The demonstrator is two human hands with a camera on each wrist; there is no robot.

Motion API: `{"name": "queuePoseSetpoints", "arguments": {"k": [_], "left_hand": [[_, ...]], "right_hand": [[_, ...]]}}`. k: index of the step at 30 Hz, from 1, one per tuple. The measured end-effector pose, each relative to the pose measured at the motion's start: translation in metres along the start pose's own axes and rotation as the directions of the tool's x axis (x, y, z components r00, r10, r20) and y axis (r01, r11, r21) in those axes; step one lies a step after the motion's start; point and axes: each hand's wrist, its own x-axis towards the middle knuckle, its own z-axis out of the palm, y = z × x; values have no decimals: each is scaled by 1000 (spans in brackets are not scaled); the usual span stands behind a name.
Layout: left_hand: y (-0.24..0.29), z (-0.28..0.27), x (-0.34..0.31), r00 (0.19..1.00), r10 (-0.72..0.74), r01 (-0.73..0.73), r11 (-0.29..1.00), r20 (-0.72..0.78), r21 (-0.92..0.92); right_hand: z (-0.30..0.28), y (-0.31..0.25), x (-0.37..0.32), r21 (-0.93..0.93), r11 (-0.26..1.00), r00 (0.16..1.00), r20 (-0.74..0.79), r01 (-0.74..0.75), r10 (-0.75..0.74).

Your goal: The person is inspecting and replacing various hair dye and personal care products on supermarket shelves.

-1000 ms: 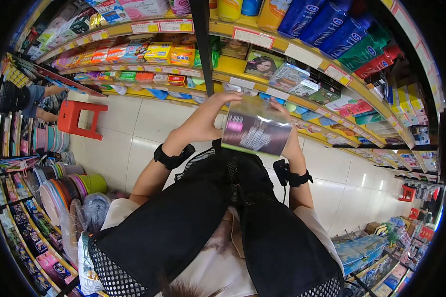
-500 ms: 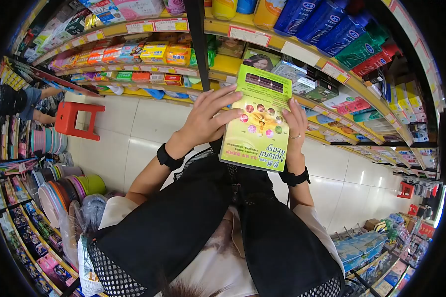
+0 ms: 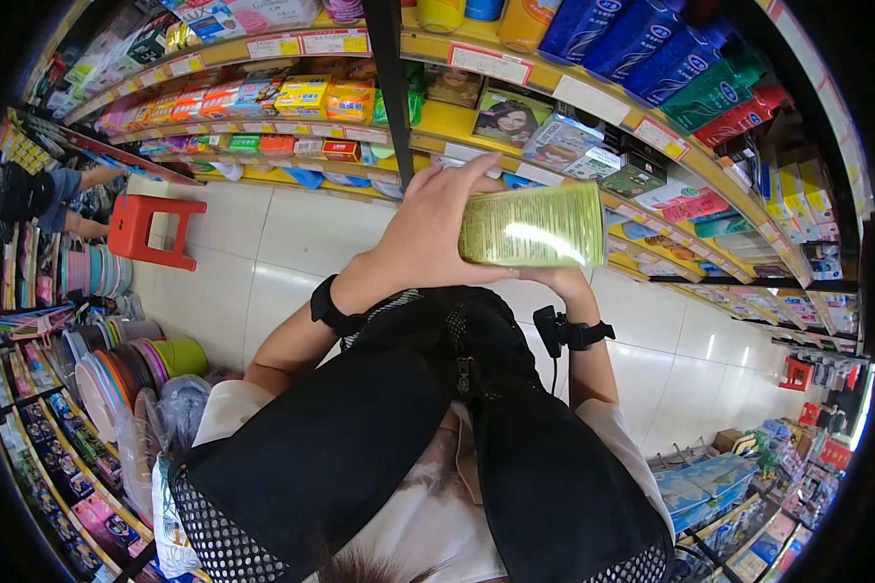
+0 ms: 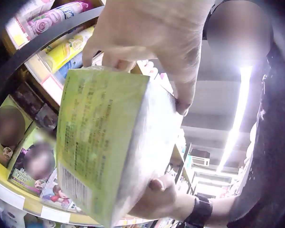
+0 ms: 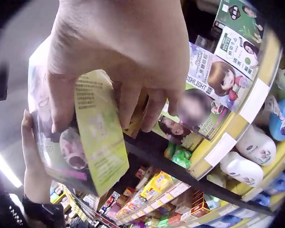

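left grip (image 3: 437,222) — curled round green box (image 3: 535,228) | right grip (image 5: 123,52) — clasping it, mostly hidden in head view

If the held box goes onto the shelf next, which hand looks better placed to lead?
Probably the left hand: in the head view it lies nearer the bare yellow stretch of shelf, while the right hand sits mostly hidden behind the box.
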Motion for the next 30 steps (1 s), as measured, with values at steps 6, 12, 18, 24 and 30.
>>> {"name": "queuePoseSetpoints", "arguments": {"k": [6, 12, 18, 24, 30], "left_hand": [[-36, 14, 3, 909, -416, 414, 883, 39, -220], [-75, 35, -7, 751, -597, 654, 615, 281, -440], [-82, 47, -14, 716, -620, 657, 442, 321, -611], [-91, 50, -18, 649, -634, 719, 330, 420, -611], [-97, 54, -24, 616, -645, 735, 266, 451, -623]], "right_hand": [[1, -1, -4, 654, 722, 954, -1, -226, 300], [-1, -12, 1, 407, 860, 922, -92, -309, 375], [-8, -35, 16, 427, 724, 821, 83, -542, 566], [-8, -31, 27, 397, 702, 793, 125, -591, 597], [-4, -27, 29, 409, 685, 788, 170, -602, 592]]}}
